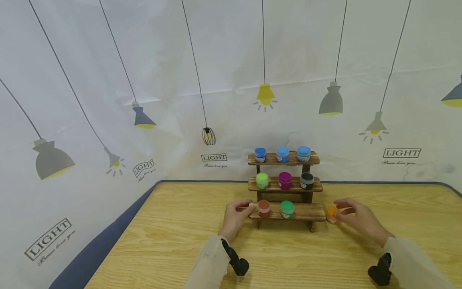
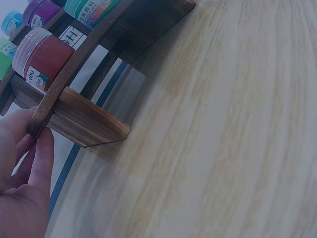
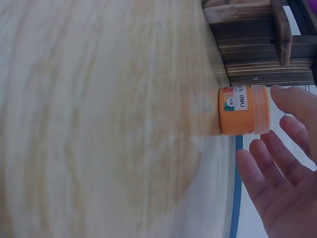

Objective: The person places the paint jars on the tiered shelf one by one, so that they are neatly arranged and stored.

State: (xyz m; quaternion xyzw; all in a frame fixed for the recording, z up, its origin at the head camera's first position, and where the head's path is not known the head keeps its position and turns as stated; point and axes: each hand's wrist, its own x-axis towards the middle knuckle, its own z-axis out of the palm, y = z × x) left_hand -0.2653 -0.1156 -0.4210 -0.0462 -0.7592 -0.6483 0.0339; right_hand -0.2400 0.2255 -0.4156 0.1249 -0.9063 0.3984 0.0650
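My left hand (image 1: 234, 218) pinches the left end of the lowest shelf of a three-tier wooden display rack (image 1: 306, 212). In the left wrist view, its thumb and fingers close on the shelf's edge, below a red-brown paint jar (image 2: 49, 57). My right hand (image 1: 357, 218) is beside an orange paint jar (image 3: 237, 111), which stands on the table just right of the rack. Thumb and fingers are spread about its lid; whether they touch it is hard to tell. A green paint jar (image 1: 287, 209) shares the lowest shelf with the red-brown one.
On the middle shelf are lime (image 1: 262, 181), purple (image 1: 285, 181) and black (image 1: 307, 181) jars. Three blue jars, one of them mid-blue (image 1: 282, 154), line the top shelf. Behind the wooden table (image 1: 173, 241) hangs a lamp-printed sheet (image 1: 231, 100).
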